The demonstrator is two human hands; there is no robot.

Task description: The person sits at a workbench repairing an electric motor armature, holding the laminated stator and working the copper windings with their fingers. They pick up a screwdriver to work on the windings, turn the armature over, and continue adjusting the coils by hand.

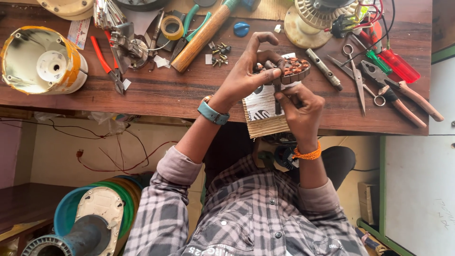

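Gripping a round motor stator [293, 69] wound with copper coils, the left hand [246, 76] closed its thumb and fingers round the near rim, the index finger arched above it. The right hand [301, 111] was closed on a dark slim tool [277, 102], held upright with its tip against the stator's edge. The stator sat above a piece of corrugated cardboard [265, 118] that overhung the front edge of the wooden workbench [189, 90]. A blue watch [213, 113] ringed the left wrist and an orange bead band [307, 153] the right.

Just beside the stator lay a metal socket spanner [324, 69], then scissors [356, 76] and red-handled pliers [410, 97] further right. To the left lay loose screws [219, 53], a wooden-handled hammer [204, 35], a roll of tape [171, 27] and orange-handled cutters [106, 61]. A white and yellow motor housing [42, 59] stood at the bench's far left end.
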